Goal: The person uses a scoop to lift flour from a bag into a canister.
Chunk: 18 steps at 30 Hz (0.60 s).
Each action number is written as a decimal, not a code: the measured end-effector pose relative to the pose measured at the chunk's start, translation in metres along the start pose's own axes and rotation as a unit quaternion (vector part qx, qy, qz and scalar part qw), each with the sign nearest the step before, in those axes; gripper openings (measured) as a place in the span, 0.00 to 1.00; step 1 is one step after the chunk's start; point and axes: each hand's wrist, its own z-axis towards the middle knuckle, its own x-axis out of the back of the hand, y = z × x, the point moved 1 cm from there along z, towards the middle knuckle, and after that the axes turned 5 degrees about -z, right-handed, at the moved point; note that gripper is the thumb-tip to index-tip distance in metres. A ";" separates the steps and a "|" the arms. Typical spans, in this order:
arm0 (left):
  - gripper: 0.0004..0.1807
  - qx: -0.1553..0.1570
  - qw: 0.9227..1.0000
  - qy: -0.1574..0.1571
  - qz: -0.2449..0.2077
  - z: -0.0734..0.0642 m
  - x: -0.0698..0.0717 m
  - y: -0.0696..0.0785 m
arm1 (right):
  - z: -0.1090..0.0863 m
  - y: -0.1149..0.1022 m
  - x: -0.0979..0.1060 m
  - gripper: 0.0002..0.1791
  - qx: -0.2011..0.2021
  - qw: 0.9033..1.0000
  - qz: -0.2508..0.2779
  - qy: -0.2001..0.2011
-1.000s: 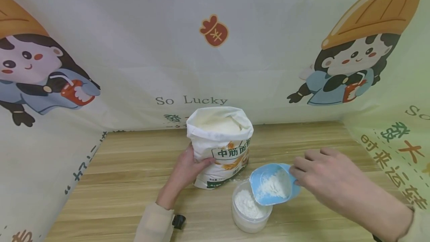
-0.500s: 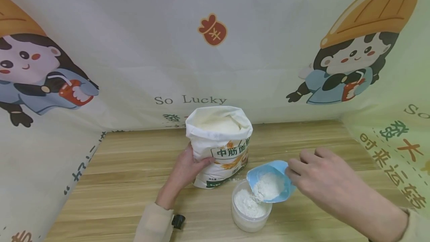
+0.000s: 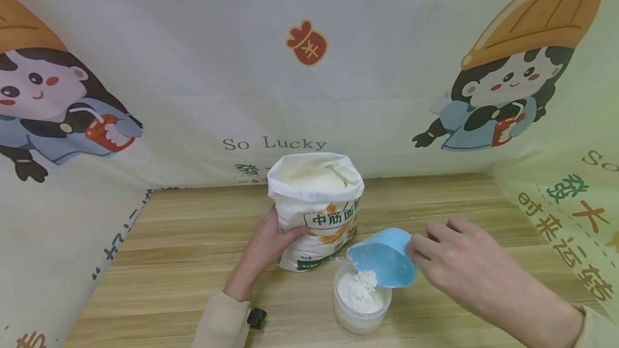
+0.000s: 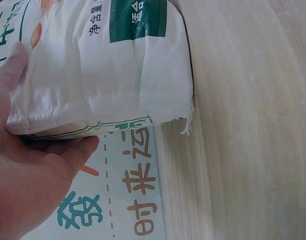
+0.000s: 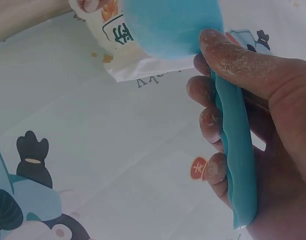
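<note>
In the head view a white flour bag (image 3: pixel 309 214) stands upright with its top rolled open and pale flour inside. My left hand (image 3: pixel 271 238) grips the bag's left side, thumb on the front; the left wrist view shows fingers (image 4: pixel 83 152) on its other face. My right hand (image 3: pixel 464 262) holds a blue scoop (image 3: pixel 387 259), tilted over a clear round tub (image 3: pixel 360 324) of white flour (image 3: pixel 360 291). The scoop's bowl looks nearly bare. In the right wrist view the fingers curl round the scoop's handle (image 5: pixel 235 150), with flour dust on thumb and fingertips.
A wood-grain table (image 3: pixel 169 262) carries everything, with a little spilled flour beside the bag's base. Printed cloth walls (image 3: pixel 203 69) close in the back and both sides. A small black object (image 3: pixel 257 318) sits at the left cuff.
The scoop has moved slightly left and tipped steeply over the tub. Its flour has slid out into the tub, where the heap is now higher. My left hand and the bag hold still.
</note>
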 end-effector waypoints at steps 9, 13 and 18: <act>0.41 -0.002 1.000 0.001 -0.006 0.000 0.001 0.000 | -0.006 0.003 -0.006 0.08 -0.006 1.000 0.022 0.017; 0.41 -0.003 1.000 0.002 -0.004 0.000 0.001 0.000 | -0.012 0.007 -0.014 0.09 -0.020 0.998 0.042 0.040; 0.40 -0.008 1.000 0.005 0.002 0.000 0.000 0.000 | -0.023 0.014 -0.027 0.29 -0.056 0.994 0.075 0.064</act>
